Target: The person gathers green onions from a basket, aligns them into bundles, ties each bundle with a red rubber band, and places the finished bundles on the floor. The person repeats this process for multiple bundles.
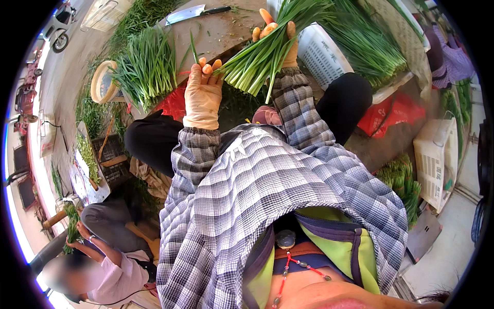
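Observation:
My right hand (pixel 291 46), in a glove with bare orange-tinted fingertips, grips a loose bunch of garlic chives (pixel 258 58), leaves up and pale stems down. My gloved left hand (pixel 204 89) is beside the stem ends, a thin green leaf (pixel 193 47) pinched at its fingertips. Left of it, a thick pile of chives (pixel 148 63) rests on the low table (pixel 227 29). A cleaver (pixel 186 14) with a black handle lies at the table's far side. At the right, many more chives (pixel 362 42) lie by a white plastic crate (pixel 322 50).
A round tan-rimmed container (pixel 104 82) stands beyond the left pile. Red plastic bags (pixel 389 116) lie at the right, near another crate (pixel 436 162) and bundled chives (pixel 401 185). A seated co-worker (pixel 115 266) handles greens at the lower left. A scooter (pixel 58 27) stands farther off.

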The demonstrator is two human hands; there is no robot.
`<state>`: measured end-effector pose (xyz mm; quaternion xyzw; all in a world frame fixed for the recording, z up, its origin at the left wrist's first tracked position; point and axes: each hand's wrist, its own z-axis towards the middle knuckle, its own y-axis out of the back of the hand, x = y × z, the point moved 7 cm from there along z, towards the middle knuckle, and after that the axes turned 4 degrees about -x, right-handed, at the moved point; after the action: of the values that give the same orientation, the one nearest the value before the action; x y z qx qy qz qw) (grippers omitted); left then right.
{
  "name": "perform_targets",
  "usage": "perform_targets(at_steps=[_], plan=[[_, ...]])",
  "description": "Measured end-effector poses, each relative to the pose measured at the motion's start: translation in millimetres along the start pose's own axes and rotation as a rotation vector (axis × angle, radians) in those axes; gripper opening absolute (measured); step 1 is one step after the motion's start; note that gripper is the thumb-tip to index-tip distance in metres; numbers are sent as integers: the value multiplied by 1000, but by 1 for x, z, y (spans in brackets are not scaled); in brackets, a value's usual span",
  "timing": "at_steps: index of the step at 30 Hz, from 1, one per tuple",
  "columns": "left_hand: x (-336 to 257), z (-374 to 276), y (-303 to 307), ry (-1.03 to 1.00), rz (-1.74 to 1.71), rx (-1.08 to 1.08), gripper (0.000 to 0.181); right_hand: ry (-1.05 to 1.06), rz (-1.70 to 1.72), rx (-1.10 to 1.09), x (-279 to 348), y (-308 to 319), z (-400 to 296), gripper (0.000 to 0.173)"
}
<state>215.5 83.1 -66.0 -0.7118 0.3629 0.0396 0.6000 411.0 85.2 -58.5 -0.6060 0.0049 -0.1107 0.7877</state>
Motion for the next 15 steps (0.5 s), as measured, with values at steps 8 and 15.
perform_targets(at_steps=[8, 15], plan=[[-19, -8, 41, 34, 150, 9, 23, 88, 223, -175, 35, 9, -8, 51], [-59, -39, -46, -881, 1370, 132, 26, 37, 281, -180, 42, 3, -10, 44]])
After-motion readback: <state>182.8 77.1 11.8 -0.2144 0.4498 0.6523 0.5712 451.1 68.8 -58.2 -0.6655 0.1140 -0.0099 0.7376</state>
